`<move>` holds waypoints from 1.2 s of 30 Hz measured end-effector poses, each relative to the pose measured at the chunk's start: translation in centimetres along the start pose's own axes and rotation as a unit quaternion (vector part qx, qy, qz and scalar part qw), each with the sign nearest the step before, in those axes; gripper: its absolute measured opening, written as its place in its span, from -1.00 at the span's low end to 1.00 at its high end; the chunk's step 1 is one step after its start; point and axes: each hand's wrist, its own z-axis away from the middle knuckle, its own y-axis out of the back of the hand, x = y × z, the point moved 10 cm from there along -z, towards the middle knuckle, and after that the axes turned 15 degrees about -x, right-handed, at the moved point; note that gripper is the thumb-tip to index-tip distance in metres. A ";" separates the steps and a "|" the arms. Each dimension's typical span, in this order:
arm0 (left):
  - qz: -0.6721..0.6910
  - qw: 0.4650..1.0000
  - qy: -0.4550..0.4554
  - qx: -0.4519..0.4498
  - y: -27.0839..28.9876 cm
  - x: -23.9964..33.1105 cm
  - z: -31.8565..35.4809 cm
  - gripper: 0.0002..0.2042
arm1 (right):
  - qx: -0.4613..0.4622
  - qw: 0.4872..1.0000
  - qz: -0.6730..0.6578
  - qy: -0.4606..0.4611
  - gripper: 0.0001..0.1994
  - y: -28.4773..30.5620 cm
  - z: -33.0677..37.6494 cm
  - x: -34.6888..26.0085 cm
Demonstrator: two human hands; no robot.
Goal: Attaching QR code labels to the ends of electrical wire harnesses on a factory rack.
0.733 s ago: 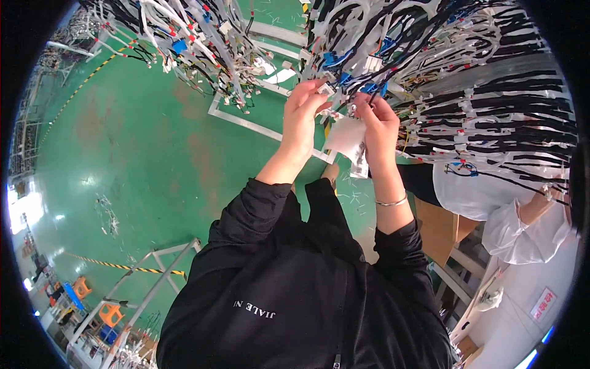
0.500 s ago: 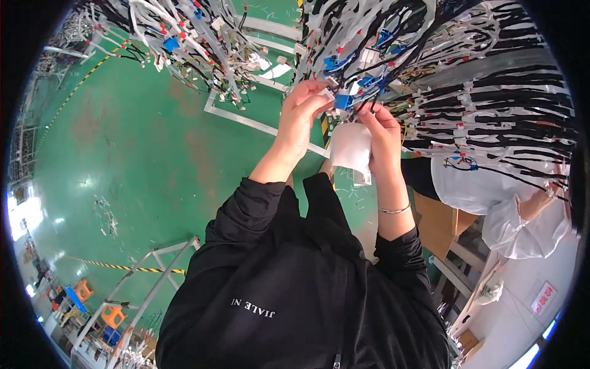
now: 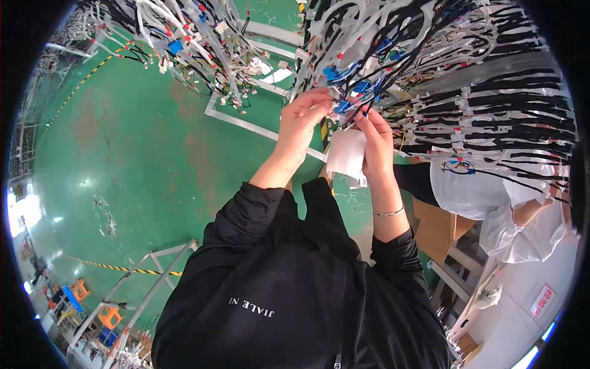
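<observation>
Right hand [image 3: 376,138] pinches dark wires [image 3: 352,119]; left hand [image 3: 301,125], narrow by blue connector [image 3: 342,107] — hold I can't tell — likely connector handling; I'd want steadiness next.

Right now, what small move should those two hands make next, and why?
Perhaps the right hand should ease the nearby wires gently aside: they crowd the blue connector, which lies between the right hand's fingertips and the left hand.

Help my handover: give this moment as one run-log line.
left hand: by blue connector; right hand: beside white sheet; around: wire bundles; grips: unclear
</observation>
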 end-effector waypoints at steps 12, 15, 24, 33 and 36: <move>-0.005 0.998 -0.029 -0.050 1.0 0.9 -0.1 -0.85 | -0.053 0.996 -0.019 -0.073 -0.60 -1.2 0.3 0.2; 0.123 0.989 -0.023 -0.076 0.1 1.0 -0.3 -0.83 | -0.057 0.995 -0.049 -0.069 -0.61 -0.5 0.3 0.6; 0.124 0.988 0.024 -0.093 -0.4 1.3 -0.2 -0.79 | -0.072 0.983 -0.146 -0.089 -0.67 -1.2 1.0 1.3; -0.054 0.992 0.006 -0.110 -2.5 2.0 1.4 -0.44 | -0.094 0.982 -0.110 -0.119 -0.74 -0.3 1.9 2.7; -0.114 0.988 -0.002 -0.100 -2.3 2.4 1.5 -0.44 | -0.113 0.980 -0.111 -0.117 -0.73 -0.6 2.0 2.7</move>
